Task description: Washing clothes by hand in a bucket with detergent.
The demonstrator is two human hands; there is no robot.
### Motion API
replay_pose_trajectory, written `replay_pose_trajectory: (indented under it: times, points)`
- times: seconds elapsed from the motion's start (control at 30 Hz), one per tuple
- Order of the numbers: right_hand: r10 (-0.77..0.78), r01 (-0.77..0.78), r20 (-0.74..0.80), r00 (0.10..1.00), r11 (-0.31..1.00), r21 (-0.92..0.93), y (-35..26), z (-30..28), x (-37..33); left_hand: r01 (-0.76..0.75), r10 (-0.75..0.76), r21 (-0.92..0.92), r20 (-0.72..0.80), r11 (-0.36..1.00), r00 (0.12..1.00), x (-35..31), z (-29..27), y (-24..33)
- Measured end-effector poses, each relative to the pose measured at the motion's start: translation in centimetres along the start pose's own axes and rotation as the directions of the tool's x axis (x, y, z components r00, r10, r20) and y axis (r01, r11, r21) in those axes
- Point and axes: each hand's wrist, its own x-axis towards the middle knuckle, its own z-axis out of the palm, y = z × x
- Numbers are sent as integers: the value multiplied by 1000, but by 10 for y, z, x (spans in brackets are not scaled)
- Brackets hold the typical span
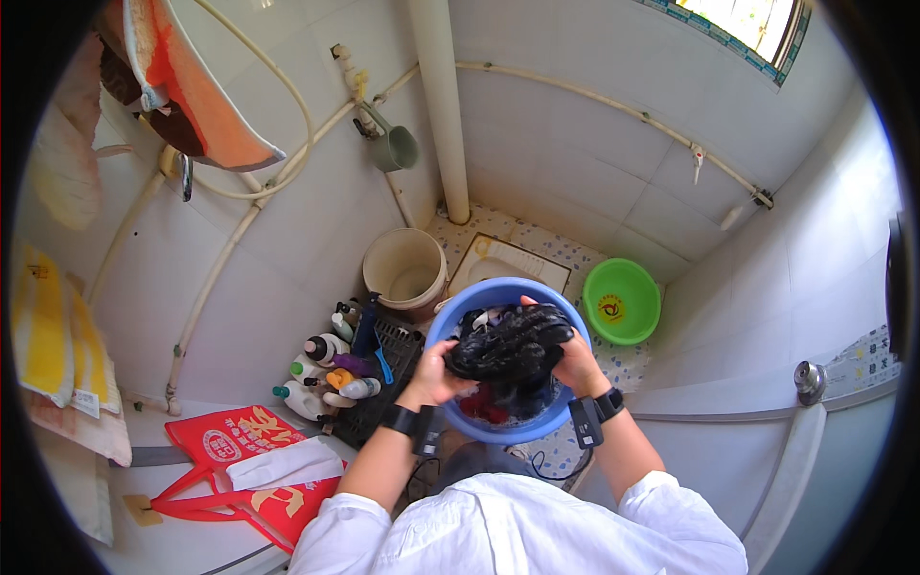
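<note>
Both my left hand [437, 376] and right hand [577, 364] grip the black cloth [508, 343]; I should squeeze evenly, low over the blue basin [522, 434], so nothing spills outside.

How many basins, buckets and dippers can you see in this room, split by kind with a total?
Basins: 2, one blue basin and one green basin
Buckets: 1, an off-white bucket
Dippers: 1, a grey-green dipper by the wall pipes
Total: 4
</note>
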Motion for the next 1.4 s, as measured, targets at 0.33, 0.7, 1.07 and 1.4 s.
replay_pose_trajectory:
  times: [0.33,0.7,1.07,1.4]
  points:
    - [-387,-16,-41,921,68,-998,74,-22,19,-19,10,53,173,998,985,51,7,-64]
    - [-212,-164,-184,960,110,-980,86,-30,8,24,30,260,-199,965,979,32,18,-69]
    - [146,-385,-460,876,-363,-849,52,-55,-8,88,667,987,25,-134,744,-5,4,-44]
    - [468,-165,-499,729,-588,-792,123,-95,12,318,83,741,-336,-591,938,56,-2,-57]
